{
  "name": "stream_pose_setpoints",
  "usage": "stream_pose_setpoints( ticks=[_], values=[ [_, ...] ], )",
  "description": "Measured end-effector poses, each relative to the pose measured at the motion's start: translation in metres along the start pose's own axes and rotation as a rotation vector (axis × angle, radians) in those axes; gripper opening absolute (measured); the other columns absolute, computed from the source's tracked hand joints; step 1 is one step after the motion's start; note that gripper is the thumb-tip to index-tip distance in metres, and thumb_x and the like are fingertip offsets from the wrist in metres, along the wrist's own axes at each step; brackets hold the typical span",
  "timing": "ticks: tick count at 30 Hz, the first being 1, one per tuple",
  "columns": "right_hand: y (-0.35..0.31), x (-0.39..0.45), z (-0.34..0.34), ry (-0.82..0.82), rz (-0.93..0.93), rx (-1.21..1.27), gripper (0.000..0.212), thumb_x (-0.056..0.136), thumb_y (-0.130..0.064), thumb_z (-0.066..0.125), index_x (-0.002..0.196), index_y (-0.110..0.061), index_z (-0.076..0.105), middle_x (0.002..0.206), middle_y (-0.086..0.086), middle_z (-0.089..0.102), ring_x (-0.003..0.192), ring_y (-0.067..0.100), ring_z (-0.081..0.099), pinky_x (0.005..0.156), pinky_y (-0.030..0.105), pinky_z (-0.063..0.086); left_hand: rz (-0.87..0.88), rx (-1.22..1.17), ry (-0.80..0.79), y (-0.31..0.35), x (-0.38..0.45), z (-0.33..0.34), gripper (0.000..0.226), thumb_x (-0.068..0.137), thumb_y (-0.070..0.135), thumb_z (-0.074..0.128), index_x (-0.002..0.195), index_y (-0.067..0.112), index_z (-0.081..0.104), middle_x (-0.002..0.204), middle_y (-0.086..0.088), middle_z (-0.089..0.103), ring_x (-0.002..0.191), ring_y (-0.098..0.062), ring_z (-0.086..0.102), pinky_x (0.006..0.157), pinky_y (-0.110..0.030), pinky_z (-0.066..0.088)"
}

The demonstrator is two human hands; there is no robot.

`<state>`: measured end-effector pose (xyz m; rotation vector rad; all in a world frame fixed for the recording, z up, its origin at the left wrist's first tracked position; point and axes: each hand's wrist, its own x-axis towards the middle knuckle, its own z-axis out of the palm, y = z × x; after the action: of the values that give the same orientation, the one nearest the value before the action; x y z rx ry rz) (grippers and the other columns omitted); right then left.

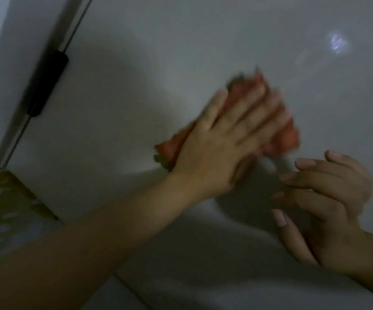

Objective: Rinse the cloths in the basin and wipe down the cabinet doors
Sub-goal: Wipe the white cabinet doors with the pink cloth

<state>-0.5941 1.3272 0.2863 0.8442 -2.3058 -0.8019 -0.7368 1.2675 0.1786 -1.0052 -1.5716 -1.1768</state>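
Far left: black hinge-like fitting [47, 82] on the door edge, metal strip beside it. Pale cabinet door [181, 41] fills the view. Centre: left hand [221, 139], fingers straight and spread, presses a bunched orange cloth [286, 139] flat against the door; blurred. Right: right hand [328, 209], fingers loosely curled, holding nothing, just beside the cloth.
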Motion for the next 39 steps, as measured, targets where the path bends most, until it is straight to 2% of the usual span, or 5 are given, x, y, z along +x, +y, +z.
stream_pose_setpoints(
  ticks=[8,14,24,34,39],
  values=[
    [0.015,-0.004,-0.001,-0.142,-0.085,-0.122,0.026,0.084,-0.018,0.053,0.11,-0.011,0.052,0.111,0.006,0.049,0.108,0.026,0.049,0.107,0.038,0.024,0.407,0.167,-0.247,-0.024,-0.16,0.027,0.052,0.099,0.03,0.026,0.151,0.026,0.019,0.16,0.004,0.012,0.141,-0.015,0.015,0.12,-0.04,-0.003],
    [0.012,0.007,0.008,-0.179,-0.052,-0.119,0.031,0.09,-0.02,0.049,0.118,-0.008,0.05,0.113,0.011,0.046,0.109,0.032,0.046,0.107,0.042,0.023,-0.291,-0.002,0.032,0.013,-0.094,0.019,0.05,0.097,0.032,0.033,0.145,0.016,0.029,0.152,-0.002,0.025,0.145,-0.024,0.015,0.118,-0.049,0.001],
    [-0.02,0.026,0.072,-0.249,-0.191,-0.101,0.036,0.085,-0.019,0.056,0.12,-0.007,0.056,0.115,0.01,0.049,0.112,0.03,0.047,0.109,0.043,0.023,-0.561,-0.03,0.095,0.01,-0.247,0.053,0.054,0.103,0.031,0.026,0.153,0.021,0.009,0.161,0.001,0.002,0.148,-0.023,0.003,0.119,-0.048,0.008],
    [-0.033,0.03,0.097,-0.303,-0.239,-0.066,0.037,0.084,-0.017,0.058,0.12,-0.006,0.058,0.111,0.014,0.06,0.111,0.032,0.049,0.106,0.048,0.027,-1.92,-0.192,0.44,-0.049,-0.252,0.048,0.051,0.105,0.023,0.021,0.151,0.003,0.011,0.16,-0.014,0.006,0.148,-0.027,0.004,0.115,-0.027,0.001],
    [-0.031,0.029,0.102,-0.282,-0.229,-0.071,0.036,0.089,-0.022,0.054,0.122,-0.006,0.056,0.113,0.015,0.061,0.113,0.032,0.048,0.106,0.048,0.029,-2.049,-0.232,0.381,-0.057,-0.25,0.046,0.049,0.106,0.02,0.019,0.152,0.009,0.005,0.161,-0.008,0.001,0.148,-0.022,0.002,0.115,-0.03,0.002]
  ],
)
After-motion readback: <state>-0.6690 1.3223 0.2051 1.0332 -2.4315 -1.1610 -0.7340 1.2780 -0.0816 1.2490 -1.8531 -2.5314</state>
